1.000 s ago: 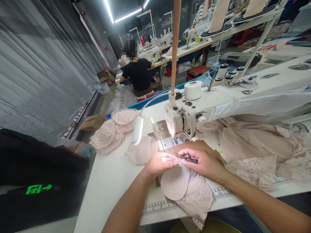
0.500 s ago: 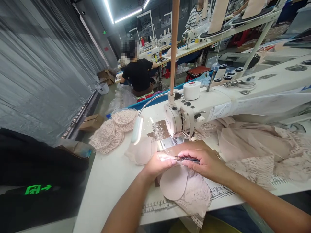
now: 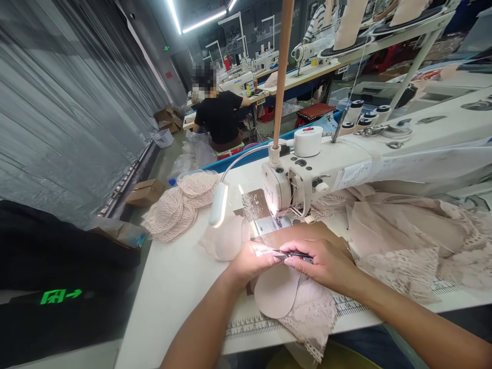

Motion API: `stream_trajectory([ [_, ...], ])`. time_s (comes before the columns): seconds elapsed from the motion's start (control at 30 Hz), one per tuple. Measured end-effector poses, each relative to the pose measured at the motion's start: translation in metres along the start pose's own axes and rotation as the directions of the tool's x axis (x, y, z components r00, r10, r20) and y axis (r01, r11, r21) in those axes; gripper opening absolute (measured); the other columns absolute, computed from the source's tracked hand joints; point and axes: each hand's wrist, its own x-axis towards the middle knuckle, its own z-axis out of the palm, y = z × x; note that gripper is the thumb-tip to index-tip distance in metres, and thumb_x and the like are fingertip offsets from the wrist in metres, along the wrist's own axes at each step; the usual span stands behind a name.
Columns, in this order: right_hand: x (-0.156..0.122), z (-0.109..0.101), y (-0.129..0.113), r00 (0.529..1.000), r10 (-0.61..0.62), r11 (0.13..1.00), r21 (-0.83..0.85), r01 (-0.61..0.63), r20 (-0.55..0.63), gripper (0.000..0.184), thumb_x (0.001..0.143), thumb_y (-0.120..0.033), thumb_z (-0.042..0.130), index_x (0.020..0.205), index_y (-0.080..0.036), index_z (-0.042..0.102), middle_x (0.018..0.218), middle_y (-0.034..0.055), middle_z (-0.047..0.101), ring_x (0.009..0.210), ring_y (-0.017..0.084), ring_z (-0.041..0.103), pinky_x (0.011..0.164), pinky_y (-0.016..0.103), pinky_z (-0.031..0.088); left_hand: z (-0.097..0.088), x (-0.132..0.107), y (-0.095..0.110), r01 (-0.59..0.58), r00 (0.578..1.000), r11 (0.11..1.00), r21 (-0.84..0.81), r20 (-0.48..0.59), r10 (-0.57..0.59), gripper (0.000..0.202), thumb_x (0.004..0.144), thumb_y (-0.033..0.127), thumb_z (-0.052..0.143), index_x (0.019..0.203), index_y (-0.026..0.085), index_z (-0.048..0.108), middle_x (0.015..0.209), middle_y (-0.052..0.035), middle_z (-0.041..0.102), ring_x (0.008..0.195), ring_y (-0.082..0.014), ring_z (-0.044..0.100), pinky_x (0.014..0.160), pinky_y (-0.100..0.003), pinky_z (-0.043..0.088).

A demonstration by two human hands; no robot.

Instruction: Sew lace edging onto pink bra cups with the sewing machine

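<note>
My right hand [image 3: 321, 261] is closed around small dark thread snips [image 3: 298, 254], whose tips point left at my left hand [image 3: 251, 262]. Thumb and fingers of my left hand pinch together by those tips, on what looks like the upper edge of a beige bra piece; glare hides the exact spot. Below both hands hangs that piece, a smooth cup [image 3: 277, 292] joined to lace [image 3: 313, 312], its lower end over the table's front edge. Just beyond my hands stands the white sewing machine head [image 3: 277, 187], its needle area lit.
Left of the needle lies another cup [image 3: 226, 238] under a lamp [image 3: 219, 205]. Stacked lace cups [image 3: 169, 215] sit at the table's left edge. Beige lace garments [image 3: 400, 230] are heaped on the right. A person in black [image 3: 219, 118] sits at a machine further back.
The snips and my right hand have shifted very slightly left, closer to my left fingers. The whole view has moved a little; the bra piece stays in place.
</note>
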Motion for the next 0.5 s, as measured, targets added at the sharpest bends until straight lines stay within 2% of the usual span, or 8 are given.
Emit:
stream_trajectory([
  [0.23,0.001,0.003,0.001,0.999,0.031,0.999,0.038,-0.03,-0.039,0.026,0.089,-0.041,0.05,0.093,-0.025,0.07,0.083,0.0007,0.071,0.077,0.02,0.063,0.068,0.031,0.046,0.0,0.0,0.002,0.024,1.0,0.999,0.022,-0.017,-0.024,0.035,0.068,0.036,0.078,0.088,0.008,0.074,0.081,-0.0112,0.071,0.076,-0.0219,0.064,0.082,-0.041,0.049],
  [0.37,0.001,0.003,-0.001,0.997,0.054,0.997,0.056,-0.051,-0.047,0.029,0.089,-0.042,0.048,0.088,-0.024,0.071,0.082,0.002,0.071,0.077,0.021,0.063,0.068,0.032,0.047,0.001,-0.001,0.004,0.031,0.999,0.999,0.031,-0.016,-0.031,0.034,0.068,0.037,0.078,0.086,0.008,0.074,0.083,-0.0111,0.071,0.08,-0.0224,0.064,0.084,-0.039,0.048],
  [0.5,0.002,0.009,0.01,0.984,0.139,0.974,0.193,-0.116,-0.111,0.032,0.088,-0.047,0.047,0.091,-0.022,0.068,0.088,0.0043,0.07,0.079,0.022,0.064,0.069,0.033,0.049,0.001,0.001,0.004,0.029,1.0,0.999,0.043,-0.013,-0.028,0.035,0.068,0.039,0.078,0.085,0.008,0.074,0.081,-0.0111,0.071,0.081,-0.0221,0.063,0.084,-0.038,0.047],
])
